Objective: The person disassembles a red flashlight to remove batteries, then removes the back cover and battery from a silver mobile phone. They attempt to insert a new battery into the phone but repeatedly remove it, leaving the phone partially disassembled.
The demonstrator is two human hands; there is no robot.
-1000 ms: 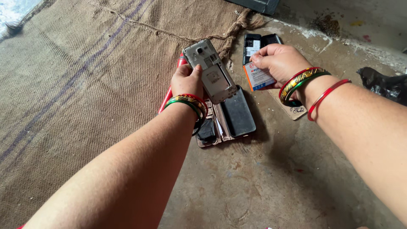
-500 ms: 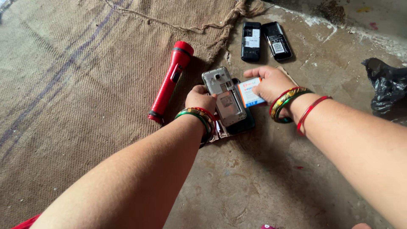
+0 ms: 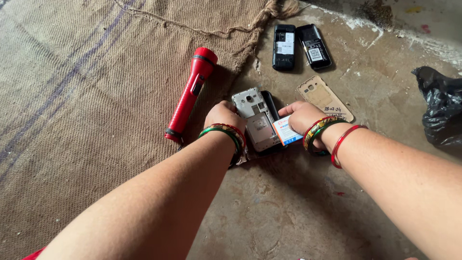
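Hands meet low over the concrete floor (image 3: 298,212): left hand (image 3: 222,115) grips an opened phone (image 3: 255,120), right hand (image 3: 303,118) pinches a battery (image 3: 287,132) against it, red torch (image 3: 191,92), back cover (image 3: 325,97) and two black phones (image 3: 298,46) nearby.

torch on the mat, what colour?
Red, with a black band near the head; the torch shows clearly in the head view.

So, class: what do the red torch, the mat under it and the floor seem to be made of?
Red torch: probably plastic, smooth with a slight sheen.
Mat: coarse woven jute or burlap, open weave, frayed edge.
Floor: likely bare concrete, grey, stained and rough.
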